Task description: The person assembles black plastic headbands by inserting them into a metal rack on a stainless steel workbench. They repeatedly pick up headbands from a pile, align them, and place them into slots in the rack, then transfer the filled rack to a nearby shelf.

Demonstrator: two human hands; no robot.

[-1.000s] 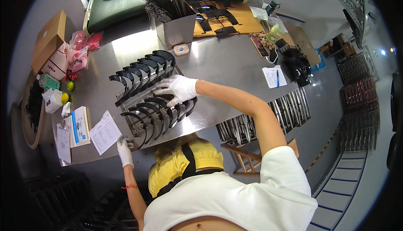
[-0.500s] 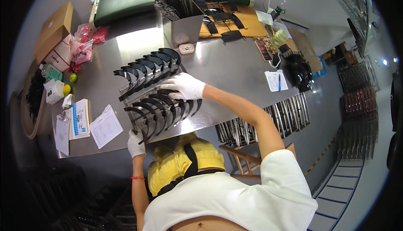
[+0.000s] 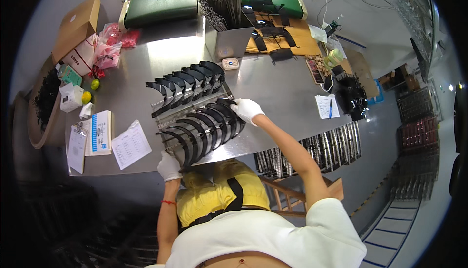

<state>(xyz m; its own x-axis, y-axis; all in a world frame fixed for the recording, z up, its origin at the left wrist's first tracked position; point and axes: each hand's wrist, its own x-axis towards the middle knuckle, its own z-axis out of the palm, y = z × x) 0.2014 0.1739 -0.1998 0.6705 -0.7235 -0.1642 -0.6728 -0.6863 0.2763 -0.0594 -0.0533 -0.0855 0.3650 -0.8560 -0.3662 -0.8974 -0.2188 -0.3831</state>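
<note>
A metal rack on the steel table holds two rows of black curved parts, a far row and a near row. My left hand, in a white glove, grips the rack's near left corner at the table's front edge, beside the nearest black part. My right hand, also gloved, is closed over the right end of the near row. Below the hands a yellow garment with a black strap covers my lap.
A steel bin of thin dark rods stands behind the rack, with green trays at the back. Papers and a booklet lie at the left front, a cardboard box and pink bags at far left. A clipboard with a pen lies at the right.
Both hands have shifted to the right with the rack, which has swung round a little. My right hand has gone from the middle of the rack to the near row's right end.
</note>
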